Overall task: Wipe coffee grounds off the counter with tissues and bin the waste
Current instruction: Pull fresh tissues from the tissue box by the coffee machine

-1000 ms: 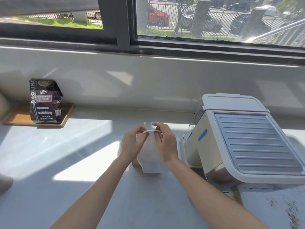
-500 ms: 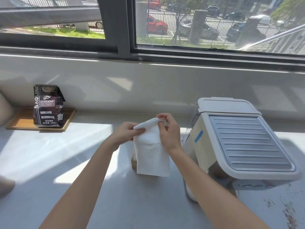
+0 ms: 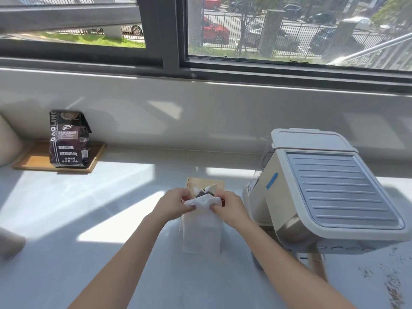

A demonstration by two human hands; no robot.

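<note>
A white tissue (image 3: 201, 233) hangs between both hands over the pale counter (image 3: 89, 219). My left hand (image 3: 174, 202) pinches its top left edge and my right hand (image 3: 229, 207) pinches its top right edge. Its upper edge is bunched between the fingers. Just behind the hands stands a brown tissue box (image 3: 206, 186) with white tissue poking from its dark opening. Dark coffee grounds (image 3: 394, 291) are scattered on the counter at the lower right.
A cream coffee machine (image 3: 323, 192) stands right of the hands, close to my right forearm. At the back left a dark coffee bag (image 3: 68, 139) sits on a wooden tray (image 3: 33, 161). A wall and window run behind.
The hands have moved lower and toward me with the tissue, and its top edge is now bunched. The tissue box behind them has come into view.
</note>
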